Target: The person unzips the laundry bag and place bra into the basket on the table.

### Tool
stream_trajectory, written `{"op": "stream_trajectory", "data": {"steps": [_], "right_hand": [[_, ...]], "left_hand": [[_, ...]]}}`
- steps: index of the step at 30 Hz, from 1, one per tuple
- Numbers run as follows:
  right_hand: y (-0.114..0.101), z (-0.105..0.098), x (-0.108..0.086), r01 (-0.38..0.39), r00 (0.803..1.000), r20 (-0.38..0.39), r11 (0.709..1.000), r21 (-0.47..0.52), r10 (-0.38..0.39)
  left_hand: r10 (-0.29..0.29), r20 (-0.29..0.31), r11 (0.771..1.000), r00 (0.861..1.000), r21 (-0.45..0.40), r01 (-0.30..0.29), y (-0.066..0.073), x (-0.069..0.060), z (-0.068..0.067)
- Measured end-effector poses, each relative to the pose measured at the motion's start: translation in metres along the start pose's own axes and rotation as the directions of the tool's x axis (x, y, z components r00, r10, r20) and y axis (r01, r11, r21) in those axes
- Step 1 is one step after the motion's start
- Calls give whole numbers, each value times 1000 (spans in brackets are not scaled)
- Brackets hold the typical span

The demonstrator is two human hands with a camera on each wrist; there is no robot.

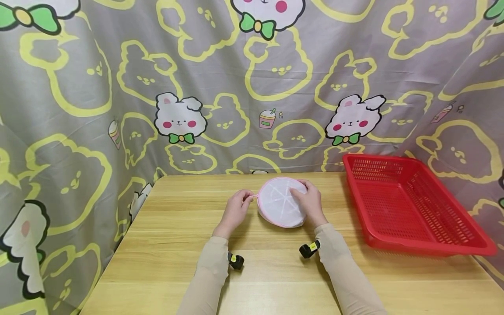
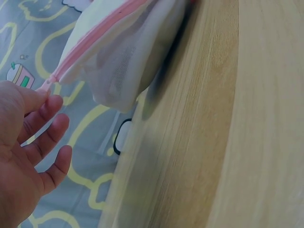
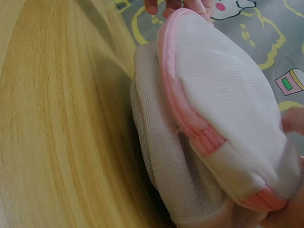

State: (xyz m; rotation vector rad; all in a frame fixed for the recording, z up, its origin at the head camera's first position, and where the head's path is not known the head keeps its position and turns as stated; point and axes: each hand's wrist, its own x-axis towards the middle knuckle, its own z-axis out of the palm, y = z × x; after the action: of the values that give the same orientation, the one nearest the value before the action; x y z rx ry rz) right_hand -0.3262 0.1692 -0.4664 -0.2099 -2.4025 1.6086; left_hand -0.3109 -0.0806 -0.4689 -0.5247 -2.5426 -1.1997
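A round white mesh laundry bag (image 1: 279, 203) with a pink zipper round its rim is held just above the wooden table. Between thumb and forefinger my left hand (image 1: 235, 209) pinches the pink zipper pull (image 2: 46, 85) at the bag's left edge; the other fingers of that hand are loosely bent. On the opposite side, my right hand (image 1: 311, 202) grips the bag, its thumb lying on the white top. In the right wrist view the zipper (image 3: 173, 90) runs along the rim, and the mesh side (image 3: 161, 137) sags in folds beneath.
A red plastic basket (image 1: 397, 210) with perforated walls stands on the right side of the wooden table (image 1: 165, 245). Behind and beside the table hangs a grey curtain (image 1: 220, 78) printed with cartoon animals. Each wrist carries a small black camera.
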Motion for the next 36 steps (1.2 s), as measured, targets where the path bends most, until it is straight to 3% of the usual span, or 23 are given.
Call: {"op": "stream_trajectory", "data": {"steps": [36], "right_hand": [[-1,0,-1,-48,995,-87,999,19,50]], "left_hand": [[13,25,1000,1000,5,-13,3,0,1]]}}
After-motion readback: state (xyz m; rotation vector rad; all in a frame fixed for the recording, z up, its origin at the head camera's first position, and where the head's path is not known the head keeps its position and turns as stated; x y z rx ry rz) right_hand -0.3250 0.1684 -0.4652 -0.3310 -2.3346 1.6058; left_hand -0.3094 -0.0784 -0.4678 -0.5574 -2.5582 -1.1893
